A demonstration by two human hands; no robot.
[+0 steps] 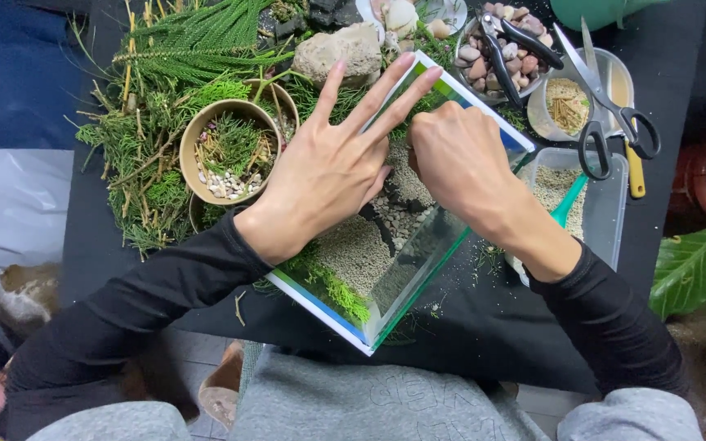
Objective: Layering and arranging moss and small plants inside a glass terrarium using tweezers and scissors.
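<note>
A small glass tank (418, 269) stands on the black table, filled with pale sand, dark gravel and green moss (328, 286) along its near wall. My left hand (332, 163) hovers flat over the tank's left side, fingers spread and pointing to the far rim, holding nothing. My right hand (459, 159) reaches down into the tank's far corner with fingers curled; whatever is under them is hidden.
A paper bowl (230, 151) of pebbles and sprigs sits left among green cuttings (181, 57). A large stone (338, 51) lies behind the tank. Pliers rest on a pebble dish (525, 61); scissors (610, 110) lie over a cup. A clear sand tray (606, 196) stands right.
</note>
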